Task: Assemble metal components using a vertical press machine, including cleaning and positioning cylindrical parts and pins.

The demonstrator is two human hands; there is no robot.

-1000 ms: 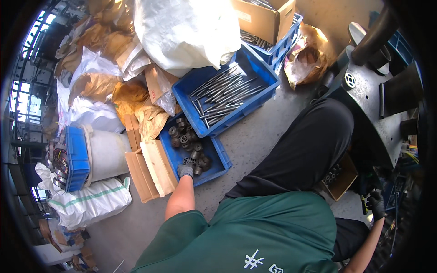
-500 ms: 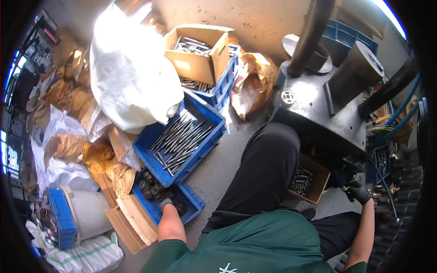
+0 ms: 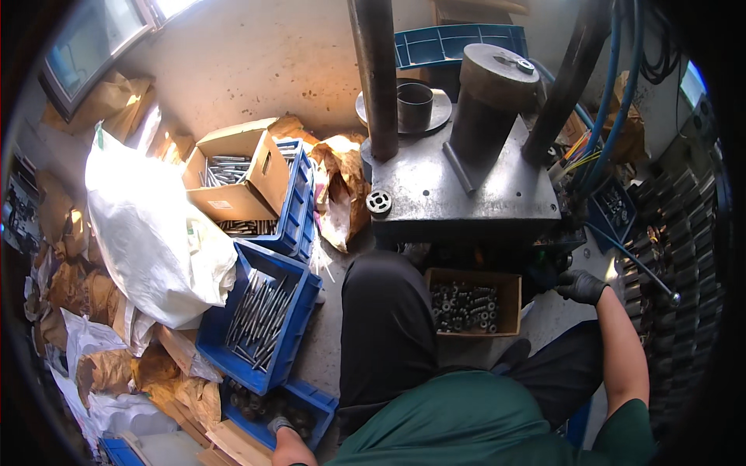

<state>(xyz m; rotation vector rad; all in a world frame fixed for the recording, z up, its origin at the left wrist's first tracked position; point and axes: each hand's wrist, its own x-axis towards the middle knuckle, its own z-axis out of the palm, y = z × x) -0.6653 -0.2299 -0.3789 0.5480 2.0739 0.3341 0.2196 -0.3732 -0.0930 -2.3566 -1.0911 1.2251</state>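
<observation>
My left hand (image 3: 281, 424), in a grey glove, reaches into the lower blue bin (image 3: 322, 408) at the bottom left. Dark, rounded metal parts (image 3: 260, 404) lie around it; its fingers are hidden among them. On the right, my right hand (image 3: 584, 287) wears a dark glove and is beside the shadowed underside of a steel press-like machine (image 3: 505, 167). Its fingers look curled together, and whatever they may hold is lost against the dark. Between my knee and that hand stands a cardboard box (image 3: 507, 307) of small metal rings and coil-like pieces.
A blue crate (image 3: 210, 330) holds long metal rods (image 3: 263, 318). Behind it, a cardboard box (image 3: 268, 175) of rods sits on another blue crate (image 3: 299, 210). A white sack (image 3: 155, 233) and crumpled paper lie left. Ridged dark metal (image 3: 684, 303) and a ball-ended lever (image 3: 637, 260) stand right.
The view has swung right, so the crates now appear farther left and the machine nearer the centre. My left hand stays in the lower bin; my right hand is now nearer the machine's underside.
</observation>
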